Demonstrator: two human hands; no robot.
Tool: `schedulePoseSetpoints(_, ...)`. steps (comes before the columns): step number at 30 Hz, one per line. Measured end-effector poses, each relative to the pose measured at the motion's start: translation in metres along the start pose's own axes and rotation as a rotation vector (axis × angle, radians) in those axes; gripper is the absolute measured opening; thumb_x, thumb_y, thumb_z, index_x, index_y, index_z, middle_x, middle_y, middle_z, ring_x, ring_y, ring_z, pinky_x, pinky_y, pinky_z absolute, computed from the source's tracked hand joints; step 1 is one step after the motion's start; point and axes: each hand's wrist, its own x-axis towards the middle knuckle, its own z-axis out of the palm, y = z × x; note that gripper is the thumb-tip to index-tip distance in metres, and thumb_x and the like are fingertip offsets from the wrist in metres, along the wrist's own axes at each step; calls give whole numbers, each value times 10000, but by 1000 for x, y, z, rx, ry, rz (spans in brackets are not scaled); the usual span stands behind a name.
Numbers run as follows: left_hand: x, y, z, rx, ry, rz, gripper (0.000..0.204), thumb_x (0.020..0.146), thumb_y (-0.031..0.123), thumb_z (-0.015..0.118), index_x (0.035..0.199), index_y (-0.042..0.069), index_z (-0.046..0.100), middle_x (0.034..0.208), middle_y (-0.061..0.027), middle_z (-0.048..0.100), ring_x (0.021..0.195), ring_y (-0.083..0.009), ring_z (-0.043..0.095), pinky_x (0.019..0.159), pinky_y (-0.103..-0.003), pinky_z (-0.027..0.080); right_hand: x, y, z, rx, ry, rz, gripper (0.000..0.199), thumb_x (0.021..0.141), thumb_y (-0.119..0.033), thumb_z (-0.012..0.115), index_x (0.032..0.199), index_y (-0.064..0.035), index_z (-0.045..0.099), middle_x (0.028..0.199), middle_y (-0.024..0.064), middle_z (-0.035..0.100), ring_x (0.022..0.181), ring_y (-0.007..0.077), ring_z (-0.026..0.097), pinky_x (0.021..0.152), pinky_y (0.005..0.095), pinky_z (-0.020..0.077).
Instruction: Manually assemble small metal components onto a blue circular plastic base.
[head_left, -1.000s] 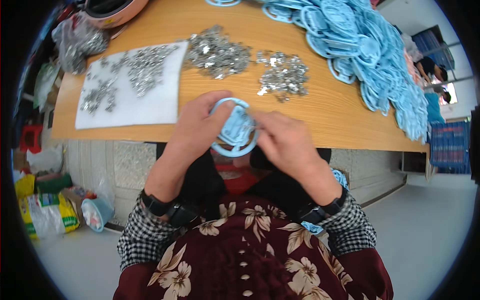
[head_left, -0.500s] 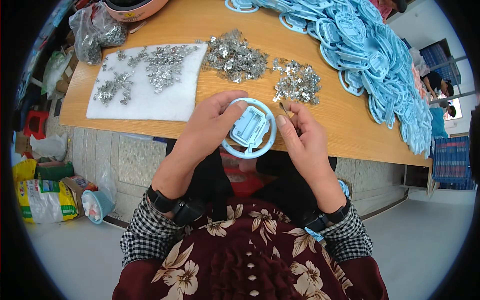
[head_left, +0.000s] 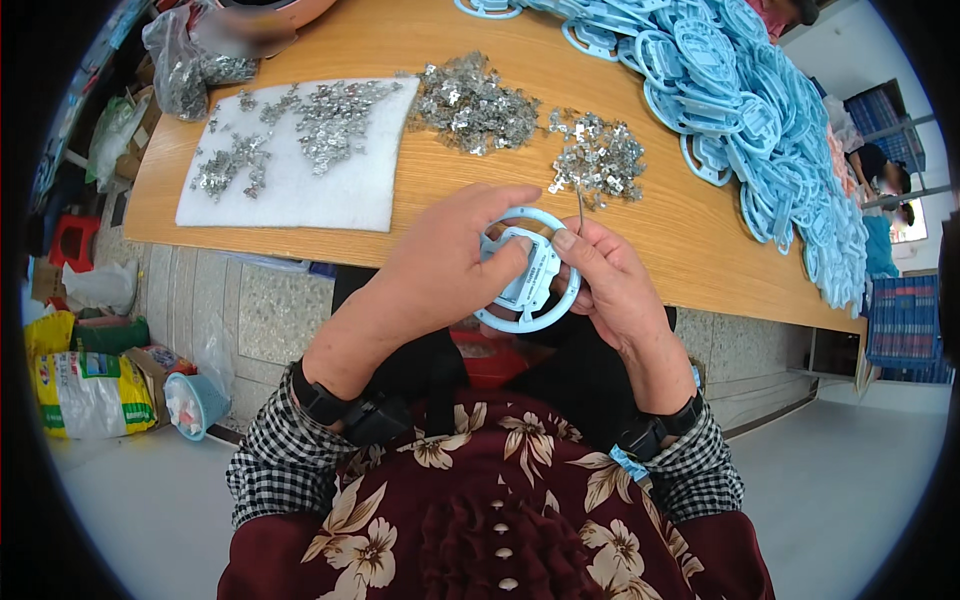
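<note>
My left hand (head_left: 450,255) is closed on a light blue round plastic housing (head_left: 532,322), a ring with a rectangular box in its middle. The thumb lies across the box and the fingers are behind the ring. My right hand (head_left: 618,280) is at the ring's right side, thumb against the rim, fingers partly hidden below. A thin grey metal tool (head_left: 581,208) sticks up from between its fingers; its kind is unclear. Just beyond, on the table, lie a small heap of metal clips (head_left: 597,158) and a larger heap of metal clips (head_left: 470,105).
A white foam sheet (head_left: 290,205) with scattered clips lies on the wooden table (head_left: 680,250) at left. Similar blue housings (head_left: 755,130) are piled along the right. Plastic bags of metal pieces (head_left: 180,70) stand at the far left. A blue bin (head_left: 205,400) is on the floor.
The blue housing has moved right and been turned, and my left thumb has slid onto its box. My right hand has closed in to touch the rim, its tool now pointing up.
</note>
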Motion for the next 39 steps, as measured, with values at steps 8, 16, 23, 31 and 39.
schedulePoseSetpoints(8, 3, -1, 4, 160, -49, 92, 349, 943, 141, 507, 1247, -19, 565, 999, -144, 626, 906, -261, 620, 815, -351, 502, -5, -4, 8, -9, 33, -66, 292, 1042, -339, 535, 1036, -61, 625, 698, -71, 477, 551, 10, 365, 480, 185, 263)
schedulePoseSetpoints(16, -3, -21, -1, -1188, -131, -450, 371, 1074, 300, 399, 1261, 9, 531, 947, -90, 611, 760, -186, 615, 637, -290, 504, 0, 5, 12, -341, 133, -379, 177, 1074, -229, 460, 1128, -72, 520, 731, -48, 421, 596, 42, 362, 521, 198, 312)
schedulePoseSetpoints(23, -3, -22, 4, -1407, -122, -465, 469, 1068, 402, 386, 1251, 6, 557, 942, -115, 627, 750, -221, 604, 627, -316, 491, 4, -1, 24, -628, 110, -459, 174, 1052, -172, 496, 1124, -17, 521, 851, 33, 655, 626, 111, 642, 442, 257, 490)
schedulePoseSetpoints(31, -7, -22, 7, -1488, -171, -453, 476, 1069, 402, 383, 1249, 2, 567, 948, -123, 629, 753, -220, 595, 627, -309, 470, 7, 4, 24, -576, 89, -409, 126, 1031, -159, 533, 994, -40, 526, 866, 48, 704, 631, 150, 677, 463, 279, 522)
schedulePoseSetpoints(39, -10, -21, 10, -1510, -221, -462, 463, 1075, 382, 380, 1281, 4, 550, 959, -113, 622, 742, -193, 579, 609, -297, 442, 9, 5, 16, -533, 54, -403, 124, 1022, -141, 556, 967, -31, 542, 850, 38, 707, 591, 112, 637, 460, 255, 495)
